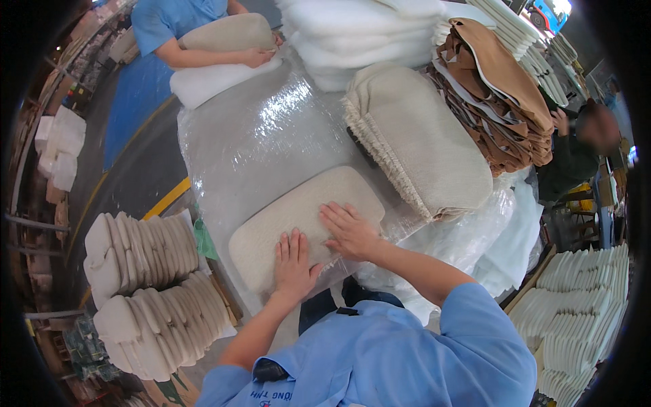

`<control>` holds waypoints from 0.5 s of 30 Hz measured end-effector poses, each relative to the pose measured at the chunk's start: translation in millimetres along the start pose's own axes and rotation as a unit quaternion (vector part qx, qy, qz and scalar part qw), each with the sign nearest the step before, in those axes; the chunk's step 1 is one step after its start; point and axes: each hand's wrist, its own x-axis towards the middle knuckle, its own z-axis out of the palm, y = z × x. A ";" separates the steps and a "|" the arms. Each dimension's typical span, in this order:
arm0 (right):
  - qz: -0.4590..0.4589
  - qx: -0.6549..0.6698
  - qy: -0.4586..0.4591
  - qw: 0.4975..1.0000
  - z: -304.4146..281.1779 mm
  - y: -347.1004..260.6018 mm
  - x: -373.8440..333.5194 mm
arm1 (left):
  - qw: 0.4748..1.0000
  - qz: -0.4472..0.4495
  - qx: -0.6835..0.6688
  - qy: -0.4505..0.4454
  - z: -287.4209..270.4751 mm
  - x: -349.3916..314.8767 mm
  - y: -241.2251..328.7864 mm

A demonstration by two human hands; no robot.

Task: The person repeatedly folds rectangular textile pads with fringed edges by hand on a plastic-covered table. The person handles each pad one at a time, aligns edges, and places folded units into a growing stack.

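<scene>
A beige fabric-covered cushion (305, 214), a rounded oblong, lies flat on the plastic-covered table (237, 146) in front of me. My left hand (295, 266) rests palm down on its near edge, fingers stretched out and thumb apart. Further right, my right hand (351, 230) presses flat on the cushion with fingers spread. Neither hand grips anything. Just beyond the cushion's right end is a folded pile of beige fabric (427, 136) with a frayed edge. The underside of the cushion is hidden.
Brown fabric pieces (502, 81) and white padding (359, 34) are stacked at the back. Covered cushions (156, 319) stand in rows at left, pale foam pieces (576, 312) at right. Across the table, a co-worker's hand (258, 57) holds another cushion (227, 32). Another person (576, 149) stands far right.
</scene>
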 end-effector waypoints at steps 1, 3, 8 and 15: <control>0.040 -0.011 0.005 0.999 -2.0 7.6 -4.6 | 1.000 0.009 0.004 -0.007 -2.0 -0.2 -1.5; 0.115 -0.029 0.014 0.993 -13.5 17.7 -7.0 | 0.999 0.022 0.010 -0.022 -6.6 -1.8 -2.3; 0.143 -0.015 0.026 0.989 -20.3 2.6 -26.1 | 0.998 0.031 0.027 -0.054 -17.9 -0.9 6.5; 0.084 0.044 0.008 0.995 -33.2 17.8 -78.4 | 0.992 0.109 0.061 -0.028 -12.4 -19.4 -7.1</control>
